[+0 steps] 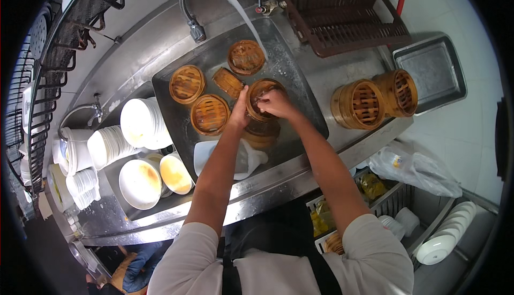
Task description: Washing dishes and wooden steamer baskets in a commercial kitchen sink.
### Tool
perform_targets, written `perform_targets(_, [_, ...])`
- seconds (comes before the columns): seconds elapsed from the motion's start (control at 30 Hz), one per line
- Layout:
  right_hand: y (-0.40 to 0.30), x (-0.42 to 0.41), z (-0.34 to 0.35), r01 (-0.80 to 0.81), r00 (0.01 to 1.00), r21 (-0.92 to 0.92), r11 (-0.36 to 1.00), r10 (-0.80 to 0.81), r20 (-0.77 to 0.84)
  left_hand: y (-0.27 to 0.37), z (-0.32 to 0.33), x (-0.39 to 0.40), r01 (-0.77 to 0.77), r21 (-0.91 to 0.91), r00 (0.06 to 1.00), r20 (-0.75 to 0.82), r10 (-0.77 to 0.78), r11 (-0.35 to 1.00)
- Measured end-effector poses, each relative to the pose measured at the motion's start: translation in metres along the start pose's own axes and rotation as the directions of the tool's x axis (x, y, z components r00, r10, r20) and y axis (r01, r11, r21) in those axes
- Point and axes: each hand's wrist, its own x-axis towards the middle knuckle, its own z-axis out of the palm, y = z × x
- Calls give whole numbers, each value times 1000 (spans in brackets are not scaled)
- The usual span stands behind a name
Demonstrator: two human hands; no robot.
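Observation:
In the metal sink basin point(299, 106), my left hand point(241, 108) grips the left rim of a round bamboo steamer basket point(267, 83). My right hand point(276, 103) reaches inside it with curled fingers; whether they hold a scrubber is hidden. Other baskets lie around it in the basin: one near the running water point(245, 57), one on its side point(227, 82), two on the left point(187, 83) point(210, 114). Beneath the held basket, another steamer point(261, 134) sits partly under water. A white plastic container point(204, 154) lies partly behind my left forearm.
Water runs from a curved faucet point(182, 2). Stacked steamers point(357, 104) stand on the right ledge beside a metal tray point(429, 70), below a brown dish rack point(345, 18). Stacks of white bowls point(144, 122) fill the left. Crates point(393, 200) stand low on the right.

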Motion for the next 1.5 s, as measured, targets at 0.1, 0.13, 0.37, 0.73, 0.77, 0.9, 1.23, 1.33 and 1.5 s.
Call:
perform_targets(0.1, [-2,-9,-6,-18,946,35,999,28,-322,2,9,-5,90,16,993,-78,-88,996])
perform_targets(0.13, [-4,-11,-4,16,895,-80,997,-50,-443,3,12,-6,93,-5,995,-33,-93,996])
perform_targets(0.37, [-16,-26,40,145,969,46,988,-133,-209,-7,-12,14,102,-108,994,-22,-105,989])
perform_targets(0.73, [-12,-67,-1,-157,975,373,914,205,-90,17,8,71,84,184,902,-432,4,979])
perform_targets(0.77, [-20,-72,-9,-105,969,550,829,210,-132,23,9,76,75,194,966,-257,-23,978])
perform_targets(0.9, [-52,-107,-71,247,905,828,503,186,-383,29,8,116,-177,598,948,-110,298,782])
perform_targets(1.23, [-104,-249,-211,9,811,-352,936,-213,-546,16,58,31,-387,892,802,199,563,235])
perform_targets(1.33, [-77,-255,-224,-111,761,-490,865,-243,-601,15,94,-29,-422,906,756,339,559,22])
perform_targets(1.5, [-45,-264,-209,-61,867,-484,873,-195,-460,2,147,-92,-510,858,656,439,613,-69])
